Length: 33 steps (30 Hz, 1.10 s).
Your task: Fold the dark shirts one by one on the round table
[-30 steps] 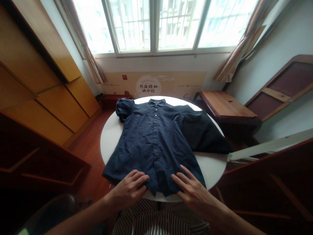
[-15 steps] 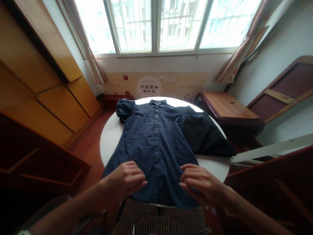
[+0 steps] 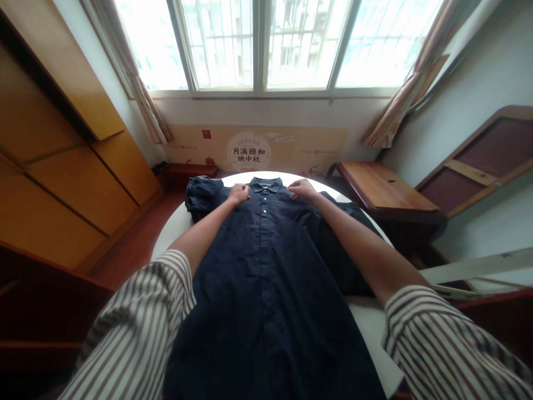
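Observation:
A dark navy button-up shirt (image 3: 266,266) lies front side up on a round white table (image 3: 166,228), its collar at the far end and its hem toward me. At the shoulder left of the collar, my left hand (image 3: 239,194) is closed, fingers pinching the cloth. My right hand (image 3: 303,189) pinches the opposite shoulder, fingers curled down onto the fabric. The left sleeve is bunched at the table's far left. Dark folded cloth (image 3: 353,272) lies on the right side, partly hidden under my right forearm.
Behind the table are a printed banner (image 3: 287,147) and a wide window (image 3: 300,44). A wooden side table (image 3: 383,186) stands at the right, yellow cabinets (image 3: 79,189) at the left. A pale board (image 3: 478,269) juts in near the right of the table.
Both hands have moved from above the hem, away from me, to the shirt's shoulders beside the collar. They now pinch the cloth. The view has come closer over the table.

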Tool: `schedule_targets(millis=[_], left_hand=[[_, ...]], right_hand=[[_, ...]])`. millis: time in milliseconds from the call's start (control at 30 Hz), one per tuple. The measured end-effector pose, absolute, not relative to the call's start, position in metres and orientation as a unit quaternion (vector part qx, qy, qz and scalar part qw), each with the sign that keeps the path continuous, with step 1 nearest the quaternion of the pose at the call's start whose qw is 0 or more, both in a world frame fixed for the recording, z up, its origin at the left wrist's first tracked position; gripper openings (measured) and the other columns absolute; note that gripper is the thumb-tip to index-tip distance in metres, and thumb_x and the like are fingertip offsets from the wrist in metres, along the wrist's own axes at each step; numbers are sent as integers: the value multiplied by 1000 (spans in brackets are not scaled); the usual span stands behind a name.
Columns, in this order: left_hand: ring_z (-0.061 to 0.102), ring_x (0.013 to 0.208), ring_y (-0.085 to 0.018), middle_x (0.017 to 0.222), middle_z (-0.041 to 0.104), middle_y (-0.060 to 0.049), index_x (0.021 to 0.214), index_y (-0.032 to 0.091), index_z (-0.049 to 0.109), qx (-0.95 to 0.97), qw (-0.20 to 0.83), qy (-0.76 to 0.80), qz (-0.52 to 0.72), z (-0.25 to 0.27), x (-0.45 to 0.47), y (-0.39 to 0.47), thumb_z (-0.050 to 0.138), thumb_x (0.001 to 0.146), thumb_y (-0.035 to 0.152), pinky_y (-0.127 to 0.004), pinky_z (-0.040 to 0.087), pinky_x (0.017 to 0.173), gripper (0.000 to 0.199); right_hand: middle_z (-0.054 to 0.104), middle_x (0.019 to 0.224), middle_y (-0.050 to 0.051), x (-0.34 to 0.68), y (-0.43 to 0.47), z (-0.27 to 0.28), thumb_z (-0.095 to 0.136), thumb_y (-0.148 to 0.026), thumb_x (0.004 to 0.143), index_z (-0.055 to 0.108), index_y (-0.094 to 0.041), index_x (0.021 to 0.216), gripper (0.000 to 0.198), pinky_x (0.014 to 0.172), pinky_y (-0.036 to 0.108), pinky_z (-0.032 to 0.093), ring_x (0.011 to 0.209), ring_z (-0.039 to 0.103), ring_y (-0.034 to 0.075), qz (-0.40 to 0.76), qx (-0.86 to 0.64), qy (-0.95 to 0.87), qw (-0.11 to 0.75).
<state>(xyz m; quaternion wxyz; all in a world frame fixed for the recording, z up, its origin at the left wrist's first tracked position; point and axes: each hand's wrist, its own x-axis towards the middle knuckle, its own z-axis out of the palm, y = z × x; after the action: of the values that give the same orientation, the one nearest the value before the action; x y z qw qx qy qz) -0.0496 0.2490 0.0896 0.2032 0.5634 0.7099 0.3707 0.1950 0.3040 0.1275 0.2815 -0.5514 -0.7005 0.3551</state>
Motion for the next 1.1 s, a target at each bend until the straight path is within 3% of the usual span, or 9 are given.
schedule_targets(millis=[100,200,267,400,500,667,800,967,1100], left_hand=[[70,67,-15,107,69,-13,124,12,58,529,221,727,377,72,-55,284,52,96,29,-25,56,60,33],[70,72,-14,134,56,-20,141,15,43,514,227,739,371,54,-64,307,54,95,28,-27,58,63,49],[70,79,-16,140,52,-19,144,16,40,520,224,741,361,44,-71,317,61,91,27,-29,58,73,58],[67,102,-23,134,59,-15,148,15,38,547,201,740,336,38,-79,328,72,79,21,-31,50,96,77],[61,115,-27,128,62,-16,140,11,49,561,180,743,316,40,-79,332,73,75,19,-33,45,103,70],[62,110,-26,120,60,-15,110,12,70,574,141,742,316,42,-72,321,68,75,13,-31,46,101,35],[58,114,-23,125,49,-16,115,9,67,566,81,737,360,47,-68,311,58,83,11,-25,42,105,33],[53,121,-22,125,51,-17,122,7,61,571,50,718,394,66,-65,327,47,90,10,-27,39,110,35],[33,143,-25,151,37,-17,143,12,44,613,70,703,354,66,-60,338,48,92,12,-37,27,120,52]], right_hand=[[70,74,7,183,331,103,66,-11,80,70,-8,87,8,55,23,55,56,64,13,336,-583,-690,268],[71,87,13,175,354,80,67,-19,82,70,-7,100,22,65,28,57,69,68,19,309,-616,-681,247],[68,107,17,169,366,68,73,-27,78,66,-8,116,43,75,31,58,83,70,23,286,-631,-685,226],[40,145,24,158,382,60,77,-36,74,38,-12,147,86,86,36,57,114,61,32,229,-647,-713,143],[40,143,25,153,387,63,73,-34,76,45,-8,140,75,80,34,58,116,57,32,242,-641,-721,102],[55,128,19,152,381,66,67,-29,80,60,-11,122,47,78,33,58,102,63,27,224,-621,-740,128],[62,122,14,152,370,72,57,-16,83,57,-17,126,43,93,39,51,108,61,28,174,-596,-759,196],[59,125,16,149,380,92,45,-10,87,55,-14,125,39,102,40,43,116,55,28,113,-541,-771,317],[44,145,18,149,396,90,49,-13,88,43,-12,142,54,112,36,34,135,42,25,126,-524,-791,288]])
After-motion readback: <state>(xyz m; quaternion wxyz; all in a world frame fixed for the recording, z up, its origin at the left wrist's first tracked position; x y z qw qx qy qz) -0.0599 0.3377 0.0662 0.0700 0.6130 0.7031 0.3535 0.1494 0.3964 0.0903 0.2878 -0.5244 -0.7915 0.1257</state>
